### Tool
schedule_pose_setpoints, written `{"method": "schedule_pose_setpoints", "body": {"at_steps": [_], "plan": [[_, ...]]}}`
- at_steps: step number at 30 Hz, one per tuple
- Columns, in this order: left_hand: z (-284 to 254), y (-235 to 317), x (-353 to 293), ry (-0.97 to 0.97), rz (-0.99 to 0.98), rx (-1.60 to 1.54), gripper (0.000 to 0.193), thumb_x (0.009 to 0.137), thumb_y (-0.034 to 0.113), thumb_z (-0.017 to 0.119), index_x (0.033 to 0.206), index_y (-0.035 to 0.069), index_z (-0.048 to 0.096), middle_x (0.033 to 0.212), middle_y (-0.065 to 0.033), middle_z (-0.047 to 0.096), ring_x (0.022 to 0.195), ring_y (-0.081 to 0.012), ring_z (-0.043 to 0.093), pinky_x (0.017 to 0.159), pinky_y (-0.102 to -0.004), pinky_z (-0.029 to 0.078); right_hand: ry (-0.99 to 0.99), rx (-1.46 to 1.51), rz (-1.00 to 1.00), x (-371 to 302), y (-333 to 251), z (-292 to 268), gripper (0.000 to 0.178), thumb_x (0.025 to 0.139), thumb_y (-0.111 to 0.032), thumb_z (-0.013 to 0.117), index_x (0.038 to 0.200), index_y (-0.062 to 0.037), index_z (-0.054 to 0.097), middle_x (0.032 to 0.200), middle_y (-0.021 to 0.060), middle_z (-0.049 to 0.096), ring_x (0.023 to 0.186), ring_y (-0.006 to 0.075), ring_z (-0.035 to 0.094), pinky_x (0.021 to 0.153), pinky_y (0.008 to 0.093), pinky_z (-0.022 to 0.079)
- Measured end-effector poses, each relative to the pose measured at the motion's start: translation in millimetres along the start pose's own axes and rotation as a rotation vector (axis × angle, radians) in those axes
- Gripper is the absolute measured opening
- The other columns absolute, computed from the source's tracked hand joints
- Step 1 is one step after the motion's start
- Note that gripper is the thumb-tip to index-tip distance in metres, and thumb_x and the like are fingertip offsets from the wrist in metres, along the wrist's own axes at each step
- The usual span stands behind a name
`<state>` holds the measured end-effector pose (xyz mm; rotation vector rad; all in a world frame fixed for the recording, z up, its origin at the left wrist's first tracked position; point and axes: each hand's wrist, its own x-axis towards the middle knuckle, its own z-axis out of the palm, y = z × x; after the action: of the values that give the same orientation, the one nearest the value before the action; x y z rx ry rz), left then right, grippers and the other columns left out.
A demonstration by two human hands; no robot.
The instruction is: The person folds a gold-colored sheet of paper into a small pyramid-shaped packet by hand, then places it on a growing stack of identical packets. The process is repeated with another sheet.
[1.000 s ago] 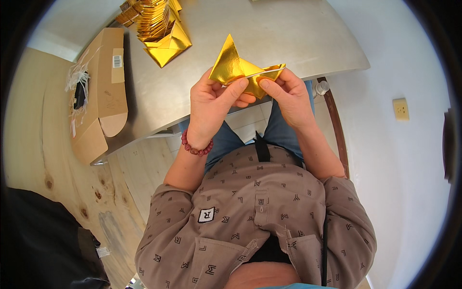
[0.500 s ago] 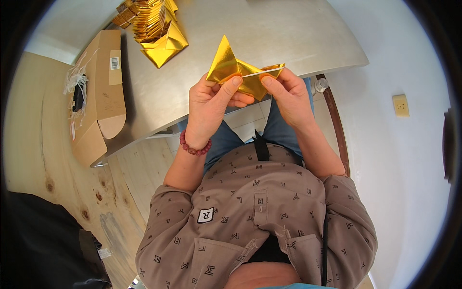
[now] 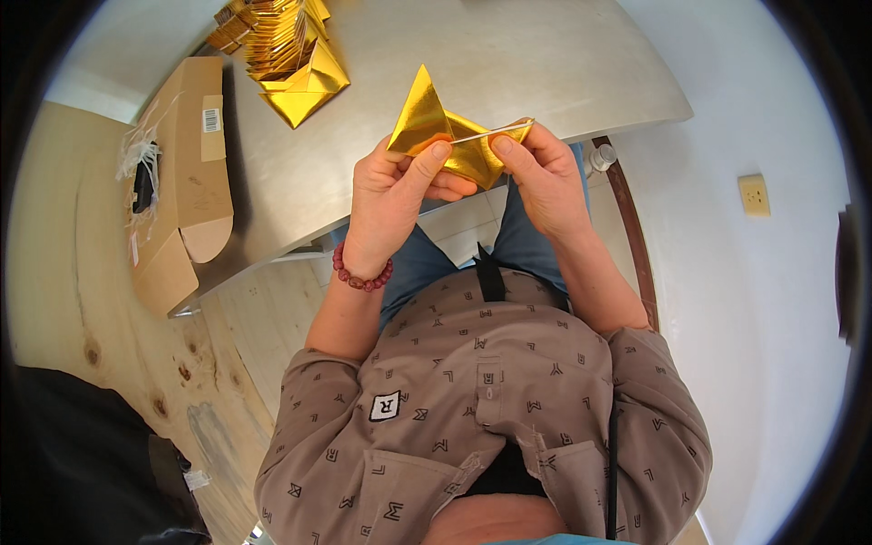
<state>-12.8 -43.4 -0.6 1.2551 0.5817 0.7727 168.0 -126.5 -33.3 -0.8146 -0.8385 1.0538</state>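
At a smooth grey metal bench [image 3: 509, 68], with a white wall [image 3: 727, 327] and a cream socket [image 3: 754, 195] to the right, and with knotted wood [image 3: 68, 272] and a dark cloth [image 3: 82, 454] to the left. Holding the gold paper [image 3: 470, 162] over the bench's near edge, between the left hand [image 3: 391, 186] and the right hand [image 3: 547, 186]. Pinched at its left side by the left hand, below a pointed peak; pinched at its right side by the right hand, with a thin pale edge running between the thumbs. Well apart from the pile of folded papers [image 3: 286, 54] at the far left and from the cardboard box [image 3: 186, 173]. Counted: one paper in hand, two hands, one box, one socket, one beaded bracelet [image 3: 363, 274] on the left wrist; too many overlapping papers in the pile to count.
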Motion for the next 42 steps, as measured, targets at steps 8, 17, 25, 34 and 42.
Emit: {"method": "schedule_pose_setpoints", "body": {"at_steps": [8,17,25,34,42], "plan": [[0,-1,2,-0.016,0.023,0.015,0.03,0.106,0.018,0.064,0.124,-0.005,0.063,0.106,-0.0165,0.075,0.083,-0.023,0.079,0.07,-0.0287,0.065,0.017,0.016,-0.011,2,-1,1,0.012,0.105,-0.016,0.067,0.103,-0.0037,0.069,0.093,-0.0032,0.066,0.085,0.0039,0.057,0.078,0.0235,0.047],[2,-2,6,-0.025,0.016,0.015,0.03,0.106,0.017,0.064,0.126,-0.006,0.062,0.107,-0.0162,0.075,0.083,-0.0222,0.078,0.071,-0.0285,0.065,0.132,0.107,-0.014,6,3,-3,0.015,0.103,-0.017,0.069,0.092,-0.006,0.066,0.088,-0.0008,0.066,0.079,0.0074,0.061,0.073,0.0241,0.05],[0,-3,9,-0.031,0.003,0.036,0.031,0.105,0.018,0.065,0.125,-0.006,0.063,0.105,-0.0159,0.075,0.083,-0.0218,0.078,0.071,-0.0286,0.065,0.165,0.084,-0.043,7,3,-7,0.021,0.105,-0.021,0.066,0.09,-0.0065,0.064,0.087,0.0025,0.069,0.075,0.0109,0.064,0.069,0.0257,0.052],[4,-4,12,0.021,0.002,0.008,0.03,0.105,0.018,0.065,0.123,-0.007,0.063,0.103,-0.015,0.075,0.081,-0.0196,0.077,0.068,-0.0276,0.064,0.164,0.177,0.027,5,1,-1,0.026,0.11,-0.025,0.055,0.1,-0.0039,0.066,0.094,0.0043,0.071,0.082,0.013,0.068,0.077,0.0293,0.056],[1,0,11,0.043,-0.017,0.028,0.029,0.103,0.021,0.069,0.119,-0.003,0.068,0.098,-0.0093,0.076,0.076,-0.0149,0.076,0.062,-0.0236,0.06,0.066,-0.108,0.039,0,-1,-3,0.015,0.101,-0.015,0.071,0.106,-0.0012,0.07,0.093,0.002,0.07,0.085,0.0104,0.066,0.077,0.0261,0.054]]}}
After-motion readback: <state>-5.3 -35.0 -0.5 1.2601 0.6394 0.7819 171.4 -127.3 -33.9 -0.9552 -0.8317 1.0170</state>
